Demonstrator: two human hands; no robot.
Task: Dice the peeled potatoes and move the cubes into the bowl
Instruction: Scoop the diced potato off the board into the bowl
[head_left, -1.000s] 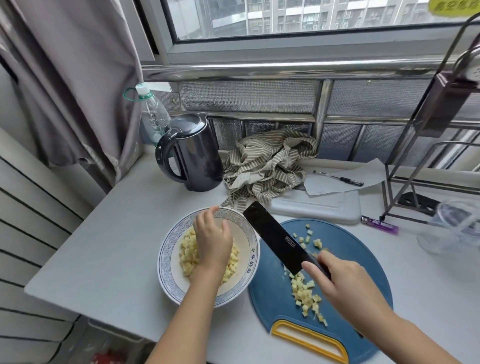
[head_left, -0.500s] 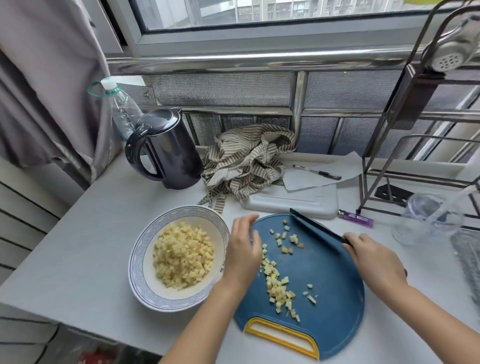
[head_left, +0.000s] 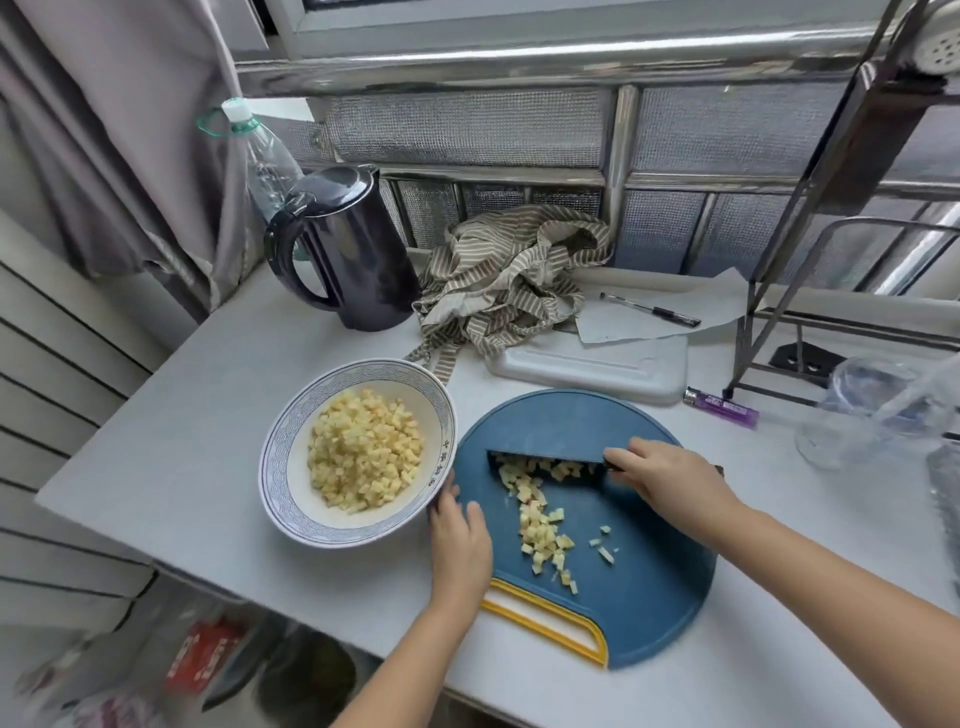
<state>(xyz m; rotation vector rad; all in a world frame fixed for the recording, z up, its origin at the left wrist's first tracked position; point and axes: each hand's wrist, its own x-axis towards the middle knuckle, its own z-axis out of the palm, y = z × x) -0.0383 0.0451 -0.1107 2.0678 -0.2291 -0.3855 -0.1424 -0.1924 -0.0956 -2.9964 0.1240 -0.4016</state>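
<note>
Your right hand (head_left: 670, 480) grips the knife (head_left: 545, 457) behind the potato cubes (head_left: 540, 530); your left hand (head_left: 460, 540) rests beside the bowl (head_left: 280, 467), fingers (head_left: 445, 512) relaxed.

The bowl (head_left: 291, 431) is white with a blue wave pattern round its rim (blue characters on one side); the cubes (head_left: 363, 452) are pale yellow. The board (head_left: 654, 582) is dark blue, its handle (head_left: 600, 644) yellow. Kettle (head_left: 358, 254) black, cloth (head_left: 509, 275) beige-and-white striped, lighter (head_left: 722, 408) purple.

The right hand (head_left: 670, 480) hides the knife (head_left: 545, 458) handle; the rack (head_left: 865, 137) top is cropped.
</note>
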